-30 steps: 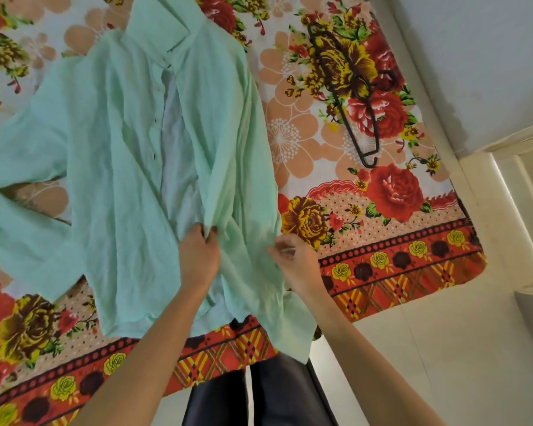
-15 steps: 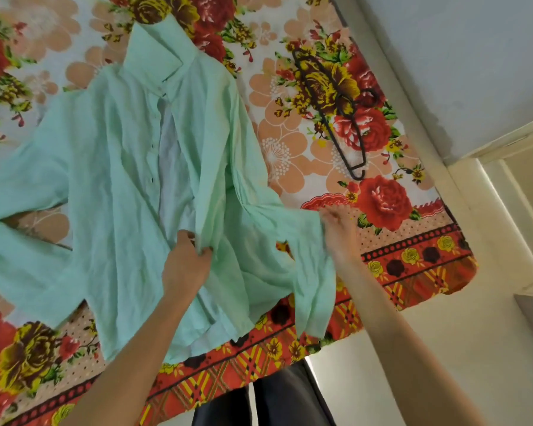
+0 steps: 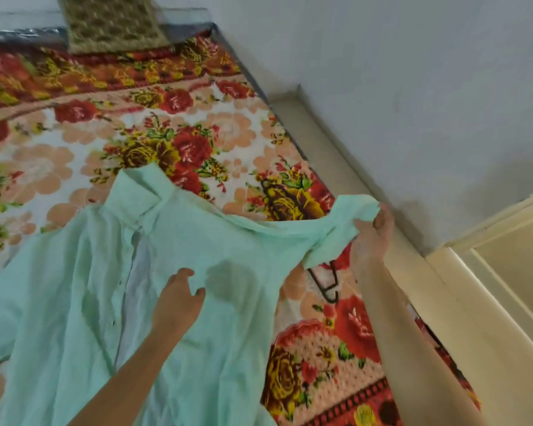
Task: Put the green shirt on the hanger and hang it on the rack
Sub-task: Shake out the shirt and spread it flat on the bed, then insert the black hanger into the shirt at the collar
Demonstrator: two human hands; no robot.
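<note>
**While the green shirt [image 3: 74,302] lies open on the bed, one sleeve is held up**

As the head camera looks down, the green shirt lies front up and unbuttoned on the bed [image 3: 293,101]. Its collar points toward the far end and its body is spread over the floral bedsheet [image 3: 197,142].

The right hand [image 3: 371,238] grips the cuff end of one sleeve, fingers curled round the bunched cloth, and holds it raised off the bed near the wall [image 3: 413,87]. That sleeve stretches from the shoulder to the hand and crosses above the black hanger [image 3: 322,289], which lies flat on the bedsheet just beside the shirt. Only its hook end below the sleeve and a dark stretch beyond the sleeve show.

The left hand [image 3: 177,302] is over the shirt's front panel, beside the open placket, fingers loosely spread and holding nothing. Whether they touch the cloth I cannot tell.

The other sleeve runs off the left edge of the view. A pale door frame [image 3: 505,241] stands at the right, past the bed's edge.
</note>
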